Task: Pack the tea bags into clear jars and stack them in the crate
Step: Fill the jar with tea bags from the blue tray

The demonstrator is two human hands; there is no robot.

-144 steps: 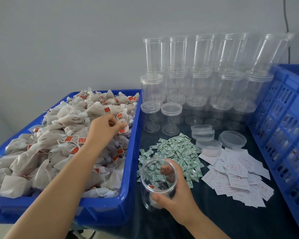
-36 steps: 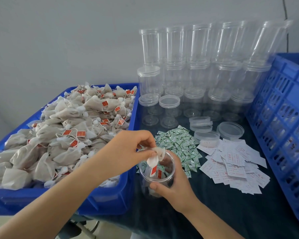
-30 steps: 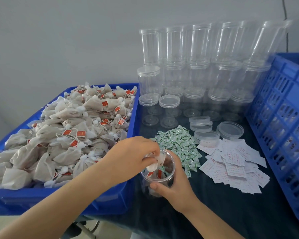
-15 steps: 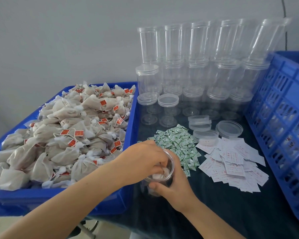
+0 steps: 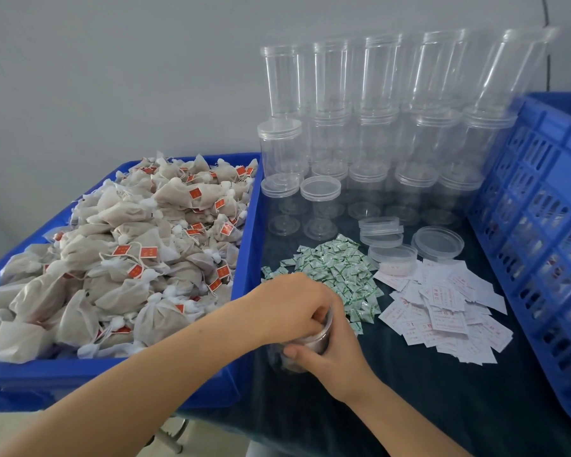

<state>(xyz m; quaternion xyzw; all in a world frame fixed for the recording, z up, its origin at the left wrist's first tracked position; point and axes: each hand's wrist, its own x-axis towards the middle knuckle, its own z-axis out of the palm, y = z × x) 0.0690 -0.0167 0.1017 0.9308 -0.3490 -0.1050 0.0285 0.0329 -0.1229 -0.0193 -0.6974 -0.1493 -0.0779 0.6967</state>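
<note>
Pressing down into the clear jar point(image 5: 310, 341) with my left hand point(image 5: 294, 308), I have its fingers curled over the mouth and reaching inside, though whether they pinch a tea bag I cannot tell. My right hand point(image 5: 330, 354) is clamped around the jar's side, holding it upright on the dark table point(image 5: 393, 390). Pale bags show through the jar wall. At nine o'clock from the jar, the blue bin point(image 5: 112, 380) is heaped with tea bags point(image 5: 129, 252) bearing red tags. At twelve o'clock lies a pile of green sachets point(image 5: 333, 275), and beyond it stand stacked empty jars point(image 5: 373, 133). At two o'clock lie white slips point(image 5: 442, 308) and loose lids point(image 5: 437, 242). The blue crate point(image 5: 541, 225) stands at three o'clock.
</note>
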